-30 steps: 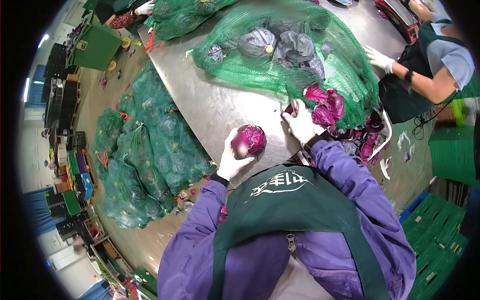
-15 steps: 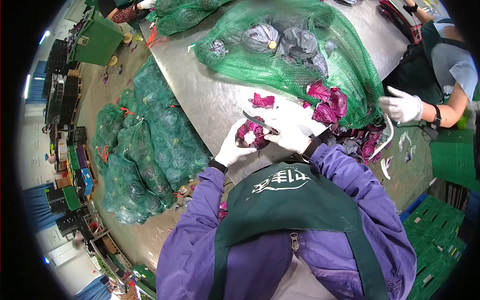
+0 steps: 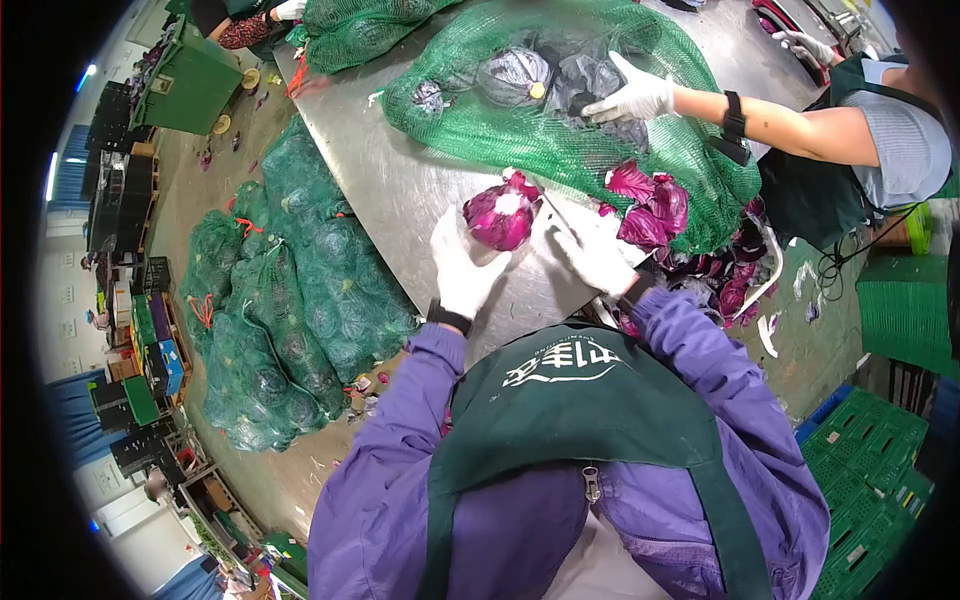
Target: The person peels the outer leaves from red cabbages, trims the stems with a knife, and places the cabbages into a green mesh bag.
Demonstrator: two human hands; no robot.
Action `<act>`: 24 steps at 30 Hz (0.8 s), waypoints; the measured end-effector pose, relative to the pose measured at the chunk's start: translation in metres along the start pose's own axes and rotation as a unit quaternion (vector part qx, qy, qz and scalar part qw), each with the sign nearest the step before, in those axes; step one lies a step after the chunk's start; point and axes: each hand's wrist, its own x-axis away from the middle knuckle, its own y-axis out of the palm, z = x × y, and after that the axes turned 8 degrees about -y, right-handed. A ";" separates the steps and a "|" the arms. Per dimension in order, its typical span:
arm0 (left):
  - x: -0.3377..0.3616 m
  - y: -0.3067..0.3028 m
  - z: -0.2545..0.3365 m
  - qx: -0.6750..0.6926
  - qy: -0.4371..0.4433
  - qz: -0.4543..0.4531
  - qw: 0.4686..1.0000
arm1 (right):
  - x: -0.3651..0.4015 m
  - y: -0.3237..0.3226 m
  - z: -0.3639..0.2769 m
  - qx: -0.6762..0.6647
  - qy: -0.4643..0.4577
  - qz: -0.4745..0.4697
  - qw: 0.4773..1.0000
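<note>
Above the metal worktop (image 3: pixel 400 185), my left hand (image 3: pixel 466 268) spreads wide, clasping nothing, my right hand (image 3: pixel 597 253) curls round a knife (image 3: pixel 559 219), and the red cabbage (image 3: pixel 502 215) is at my left's one o'clock, my right's ten.

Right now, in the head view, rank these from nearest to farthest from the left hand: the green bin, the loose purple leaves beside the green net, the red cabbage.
From the left hand:
1. Red cabbage: right at its fingers, over the table.
2. Loose purple leaves: to the right, beyond the right hand.
3. Green bin: off the table, far upper left.
</note>
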 end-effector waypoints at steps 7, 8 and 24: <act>-0.042 0.026 0.027 0.071 -0.086 -0.100 0.989 | -0.031 0.007 -0.003 -0.025 -0.020 -0.017 0.999; -0.038 0.032 0.024 0.022 -0.029 -0.063 0.997 | -0.027 0.010 0.004 0.010 -0.069 -0.014 0.997; -0.031 0.058 0.021 0.113 -0.059 -0.008 0.992 | -0.053 0.040 0.011 0.113 0.028 -0.037 0.992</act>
